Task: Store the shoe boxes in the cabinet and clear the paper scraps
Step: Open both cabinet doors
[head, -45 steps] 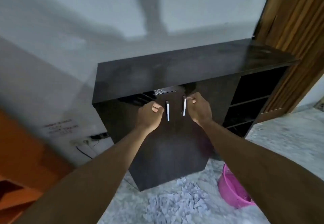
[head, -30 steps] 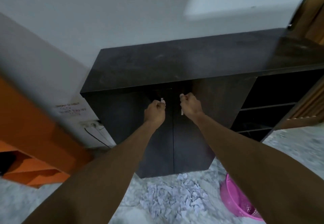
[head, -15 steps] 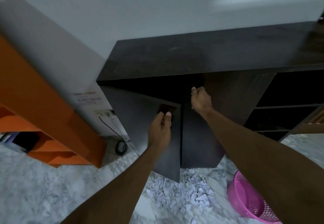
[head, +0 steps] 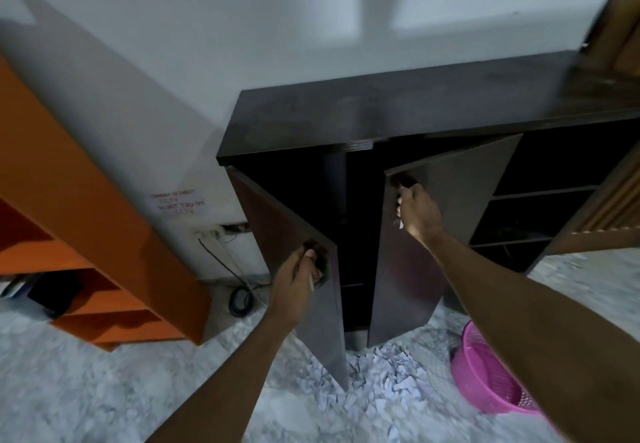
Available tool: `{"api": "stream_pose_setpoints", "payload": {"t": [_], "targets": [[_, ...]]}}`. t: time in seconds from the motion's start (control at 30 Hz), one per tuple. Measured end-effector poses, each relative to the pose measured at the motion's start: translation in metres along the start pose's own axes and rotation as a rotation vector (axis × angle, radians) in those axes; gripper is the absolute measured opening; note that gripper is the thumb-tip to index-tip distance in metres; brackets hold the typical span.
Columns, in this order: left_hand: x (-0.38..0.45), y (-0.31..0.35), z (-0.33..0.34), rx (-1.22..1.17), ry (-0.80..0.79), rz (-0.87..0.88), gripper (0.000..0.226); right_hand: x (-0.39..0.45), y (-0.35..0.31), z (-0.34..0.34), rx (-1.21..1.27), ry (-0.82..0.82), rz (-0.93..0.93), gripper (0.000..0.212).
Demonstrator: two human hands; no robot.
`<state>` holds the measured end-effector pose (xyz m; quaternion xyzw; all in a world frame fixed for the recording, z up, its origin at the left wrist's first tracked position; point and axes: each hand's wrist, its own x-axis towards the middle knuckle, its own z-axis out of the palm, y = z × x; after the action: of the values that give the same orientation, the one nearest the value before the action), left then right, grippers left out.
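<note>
Fingers (head: 308, 259) of both hands clamp cabinet (head: 415, 110) door handles; inside dark, contents unclear; pink basket (head: 485, 376) looks empty.

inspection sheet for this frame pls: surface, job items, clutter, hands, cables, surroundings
Surface: marbled grey floor; dark cabinet top bare.
Job's things: left door and right door both swung open; interior dark, contents cannot be told. Paper scraps piled on the floor before the cabinet. Shoe boxes: nothing seen.
Clutter: pink basket right of the scraps.
Grippers: left hand closed on the left door's handle; right hand closed on the right door's handle.
Cables: black cable hangs from wall socket, coiled on the floor.
Surroundings: orange shelf unit at left; white wall with a paper notice; open side shelves.
</note>
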<state>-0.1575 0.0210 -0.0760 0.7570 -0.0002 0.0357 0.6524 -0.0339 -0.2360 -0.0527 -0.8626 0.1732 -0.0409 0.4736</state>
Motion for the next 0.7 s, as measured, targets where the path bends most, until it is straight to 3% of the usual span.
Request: {"api": "stream_pose_setpoints", "payload": {"t": [0.13,0.23,0.33,0.57,0.7], "targets": [[-0.008,-0.002,-0.022,-0.020,-0.057,-0.035,0.026,-0.053,0.015,-0.013,0.001,0.112,0.012,0.047],[-0.020,-0.003,-0.038,-0.082,-0.027,-0.054,0.030,-0.088,0.045,-0.038,0.032,0.214,0.016,0.026],[-0.036,0.001,-0.055,-0.071,0.009,-0.029,0.026,-0.118,0.068,-0.067,0.070,0.365,0.105,0.022],[-0.055,-0.015,-0.108,0.069,0.169,0.056,0.029,-0.146,0.098,-0.126,0.402,0.543,0.325,0.072],[-0.071,-0.013,-0.131,0.185,0.274,0.046,0.019,-0.162,0.102,-0.138,0.411,0.602,0.371,0.068]]}}
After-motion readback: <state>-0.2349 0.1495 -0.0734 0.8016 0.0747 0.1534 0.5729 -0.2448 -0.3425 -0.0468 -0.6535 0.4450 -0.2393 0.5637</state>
